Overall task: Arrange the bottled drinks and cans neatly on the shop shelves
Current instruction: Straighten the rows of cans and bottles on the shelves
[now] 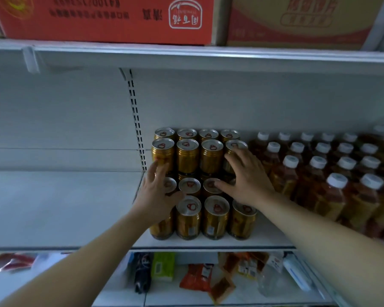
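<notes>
Cans [187, 156] stacked two tiers, left hand [157, 192], right hand [247, 180], both spread (touching cans)

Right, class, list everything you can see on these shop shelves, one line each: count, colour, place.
cans: about sixteen showing, gold, two tiers, middle shelf
bottles: many, amber with white caps, right of the cans
red carton: one, top shelf, left
tan carton: one, top shelf, right
packets: several, mixed colours, bottom shelf
shelves: three, white
left hand: one, touching the stack's left side
right hand: one, fingers spread on the stack's right side
</notes>
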`<state>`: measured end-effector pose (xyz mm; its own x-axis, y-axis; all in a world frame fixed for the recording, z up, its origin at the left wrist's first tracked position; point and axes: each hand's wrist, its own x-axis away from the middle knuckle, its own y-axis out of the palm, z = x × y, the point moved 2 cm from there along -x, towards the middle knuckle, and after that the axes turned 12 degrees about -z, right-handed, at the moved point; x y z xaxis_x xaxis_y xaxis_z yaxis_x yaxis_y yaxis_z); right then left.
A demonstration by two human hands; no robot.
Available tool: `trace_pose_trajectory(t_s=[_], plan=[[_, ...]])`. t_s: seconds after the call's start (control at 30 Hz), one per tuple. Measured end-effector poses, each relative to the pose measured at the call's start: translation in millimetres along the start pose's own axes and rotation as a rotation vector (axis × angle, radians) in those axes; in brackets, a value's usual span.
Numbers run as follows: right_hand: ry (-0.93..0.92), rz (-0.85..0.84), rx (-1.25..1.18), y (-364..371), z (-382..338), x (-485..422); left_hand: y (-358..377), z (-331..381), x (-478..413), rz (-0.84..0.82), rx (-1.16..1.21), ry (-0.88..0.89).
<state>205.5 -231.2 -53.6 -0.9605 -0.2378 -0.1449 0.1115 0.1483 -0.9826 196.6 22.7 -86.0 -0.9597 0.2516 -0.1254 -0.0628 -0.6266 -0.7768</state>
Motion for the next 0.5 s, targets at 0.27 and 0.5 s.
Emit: trace_pose_trajectory(t_s=[0.27,0.5], plan=[[0.206,-0.026,0.115,-51,32,26,14,58,-18,-0.215,-0.168,0.161],[0.396,-0.102,0.131,-89,123,57,54,130,-42,-0.331,-0.082,0.257]])
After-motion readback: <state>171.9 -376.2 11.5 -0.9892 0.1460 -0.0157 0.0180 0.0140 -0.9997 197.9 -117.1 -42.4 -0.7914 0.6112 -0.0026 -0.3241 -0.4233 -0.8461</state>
